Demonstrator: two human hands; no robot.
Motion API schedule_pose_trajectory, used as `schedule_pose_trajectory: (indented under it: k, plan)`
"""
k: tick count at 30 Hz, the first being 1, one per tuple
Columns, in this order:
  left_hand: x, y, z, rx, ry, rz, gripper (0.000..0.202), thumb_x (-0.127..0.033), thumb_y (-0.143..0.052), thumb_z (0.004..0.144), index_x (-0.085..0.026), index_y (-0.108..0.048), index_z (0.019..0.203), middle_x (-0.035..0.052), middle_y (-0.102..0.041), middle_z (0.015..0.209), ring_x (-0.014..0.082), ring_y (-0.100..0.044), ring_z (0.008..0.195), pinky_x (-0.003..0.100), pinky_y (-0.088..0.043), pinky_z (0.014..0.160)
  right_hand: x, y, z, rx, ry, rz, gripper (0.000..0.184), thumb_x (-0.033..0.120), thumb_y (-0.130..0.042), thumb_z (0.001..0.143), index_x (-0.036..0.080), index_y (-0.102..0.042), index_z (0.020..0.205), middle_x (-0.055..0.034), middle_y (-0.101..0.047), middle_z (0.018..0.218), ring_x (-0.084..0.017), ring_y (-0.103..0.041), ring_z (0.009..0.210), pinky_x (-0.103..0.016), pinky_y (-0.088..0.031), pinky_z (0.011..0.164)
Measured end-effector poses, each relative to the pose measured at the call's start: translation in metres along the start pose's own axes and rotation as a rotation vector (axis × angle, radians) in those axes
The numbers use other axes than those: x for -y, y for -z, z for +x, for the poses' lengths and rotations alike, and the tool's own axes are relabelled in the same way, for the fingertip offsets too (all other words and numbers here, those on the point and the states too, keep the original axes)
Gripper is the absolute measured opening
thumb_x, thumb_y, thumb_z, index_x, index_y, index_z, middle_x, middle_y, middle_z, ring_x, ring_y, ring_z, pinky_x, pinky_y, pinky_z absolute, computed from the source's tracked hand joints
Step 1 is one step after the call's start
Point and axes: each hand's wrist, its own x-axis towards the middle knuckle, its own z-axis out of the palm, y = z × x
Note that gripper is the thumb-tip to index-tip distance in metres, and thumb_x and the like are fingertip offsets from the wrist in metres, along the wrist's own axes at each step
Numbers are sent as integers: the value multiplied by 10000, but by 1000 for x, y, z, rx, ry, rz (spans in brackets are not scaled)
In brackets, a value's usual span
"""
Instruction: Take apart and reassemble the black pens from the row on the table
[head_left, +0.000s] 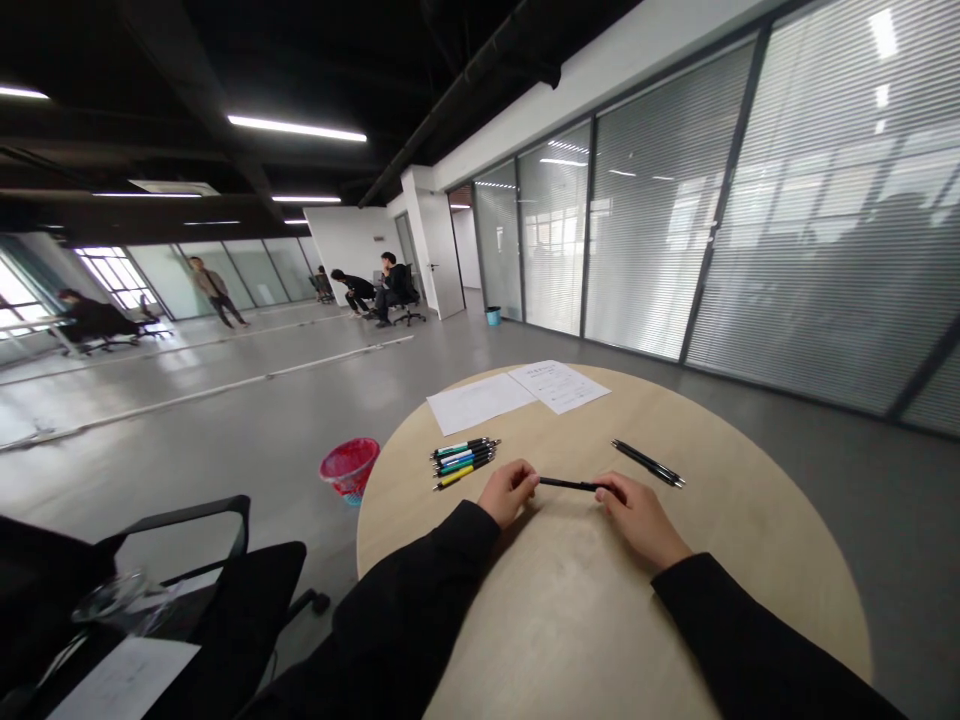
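Observation:
A slim black pen (568,484) is stretched level between my two hands, just above the round wooden table (600,620). My left hand (510,492) pinches its left end between thumb and fingers. At the other end, my right hand (634,515) grips the pen with thumb and index finger. To the left of my left hand lies a row of several pens (463,462) with green, white, blue and yellow barrels. On the right, beyond my right hand, black pens (649,463) lie close together at a slant.
Two paper sheets, a left one (481,403) and a printed one (559,385), lie at the table's far edge. A red-lined waste basket (351,468) stands on the floor at left. Nearby is a black chair (225,600) holding papers and a clear plastic item. People sit and stand farther off.

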Motion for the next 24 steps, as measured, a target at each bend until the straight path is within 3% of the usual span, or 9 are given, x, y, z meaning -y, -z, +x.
schedule_pose_trajectory:
  k: [4,9,14,24]
  plan:
    - [3,-2,0,-5,1,36,325,-441,-522,887,-172,-557,707,-6,-563,600,121,-480,549,262,-373,573,0,1,-1,3,-5,-5,275,381,-504,836,187,-683,913,-60,-675,762,-231,-606,726,-334,-442,706]
    - [12,-5,2,-65,-60,-54,249,-352,-665,791,-159,-582,925,-5,-572,727,115,-506,617,243,-385,591,2,2,-2,4,-9,-18,277,387,-500,844,187,-677,916,-57,-674,756,-232,-608,729,-332,-439,704]
    - [12,-4,2,-23,-19,-35,193,-350,-611,823,-161,-575,821,-13,-569,676,109,-489,579,236,-367,568,2,2,-1,3,10,-20,289,387,-497,847,181,-687,920,-52,-683,786,-220,-608,728,-320,-440,703]
    - [-6,-1,1,-11,26,54,383,-490,-486,878,-181,-532,657,-33,-529,544,114,-461,510,250,-364,559,2,1,1,-16,17,1,250,344,-513,839,184,-693,907,-41,-680,754,-210,-605,707,-308,-441,693]
